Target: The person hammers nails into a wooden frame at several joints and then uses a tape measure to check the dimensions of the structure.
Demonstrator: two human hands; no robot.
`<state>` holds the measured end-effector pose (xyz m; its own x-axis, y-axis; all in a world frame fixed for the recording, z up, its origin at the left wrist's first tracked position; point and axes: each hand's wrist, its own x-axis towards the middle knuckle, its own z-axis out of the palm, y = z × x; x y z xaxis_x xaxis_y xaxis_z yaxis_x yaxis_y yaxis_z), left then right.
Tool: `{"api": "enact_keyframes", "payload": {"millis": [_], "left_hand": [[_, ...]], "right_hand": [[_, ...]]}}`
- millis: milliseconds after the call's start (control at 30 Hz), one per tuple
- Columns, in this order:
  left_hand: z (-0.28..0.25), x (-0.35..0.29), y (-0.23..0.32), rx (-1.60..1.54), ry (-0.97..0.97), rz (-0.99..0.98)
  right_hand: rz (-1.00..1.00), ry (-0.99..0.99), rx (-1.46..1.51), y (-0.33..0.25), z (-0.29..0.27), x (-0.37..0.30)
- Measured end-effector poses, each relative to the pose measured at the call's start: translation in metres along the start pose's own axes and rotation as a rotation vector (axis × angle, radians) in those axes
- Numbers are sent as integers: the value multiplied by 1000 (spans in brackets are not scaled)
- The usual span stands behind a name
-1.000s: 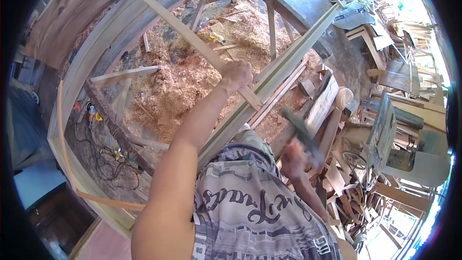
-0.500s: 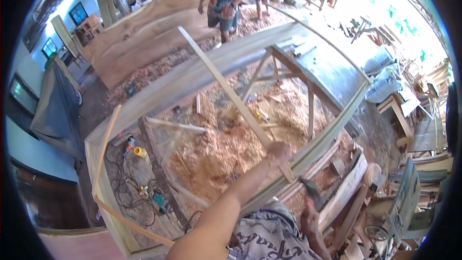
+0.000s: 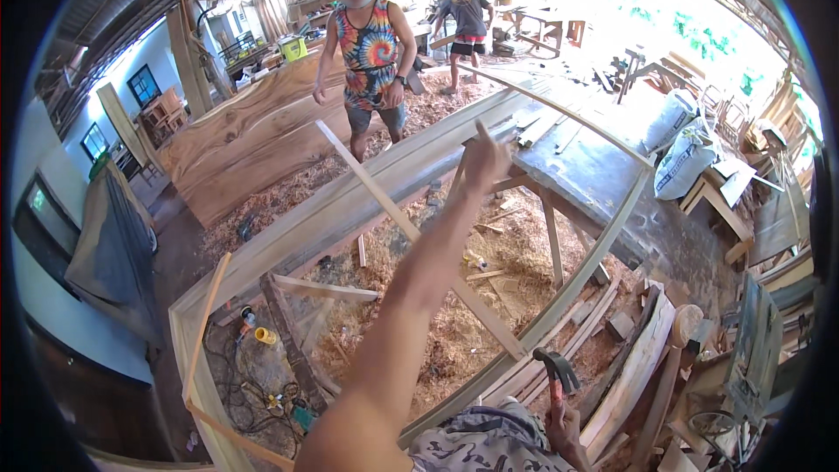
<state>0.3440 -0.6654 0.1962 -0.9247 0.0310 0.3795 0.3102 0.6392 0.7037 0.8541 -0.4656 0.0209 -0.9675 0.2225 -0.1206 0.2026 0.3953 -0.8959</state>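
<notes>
From where I stand, the left hand [image 3: 489, 160] is raised at upper centre of the view, one finger extended and nothing grasped; the right hand [image 3: 564, 431], low and right of centre, is closed around the handle of a claw hammer [image 3: 553, 367]; the long wooden strip [image 3: 389, 207] runs diagonally from upper left of centre to lower right of centre, its near end over the near curved rail [image 3: 587, 280]; its far end reaches over the far board [image 3: 280, 218], and I cannot tell whether it rests there. Caution: no hand grips the strip; if it is not fastened, a knock from the left forearm, which crosses above it in view, could shift it out of line; the hammer head sits close to the near end, so a careless swing could dent strip or rail; attention turned toward the co-worker [image 3: 367, 48] at upper centre could cause either fault; loose shavings [image 3: 450, 367] at lower centre could make footing slip if stepped upon.
</notes>
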Motion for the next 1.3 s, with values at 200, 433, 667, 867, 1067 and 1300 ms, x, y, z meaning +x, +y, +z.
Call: {"api": "enact_keyframes", "payload": {"millis": [200,433,667,867,1067,1300], "left_hand": [[-93,82,85,66,-124,-210],[-117,92,76,209,6,-170],[-67,60,58,215,34,254],[56,-104,-68,272,-778,206],[100,-253,-128,526,-939,326],[89,-261,-120,229,-554,118]], "right_hand": [[94,57,95,3,-4,-13],[-1,44,37,7,-8,-5],[-12,54,46,-5,-11,-5],[-7,-35,236,-72,-24,27],[-230,242,293,-115,-43,45],[-57,-200,41,-23,5,25]]}}
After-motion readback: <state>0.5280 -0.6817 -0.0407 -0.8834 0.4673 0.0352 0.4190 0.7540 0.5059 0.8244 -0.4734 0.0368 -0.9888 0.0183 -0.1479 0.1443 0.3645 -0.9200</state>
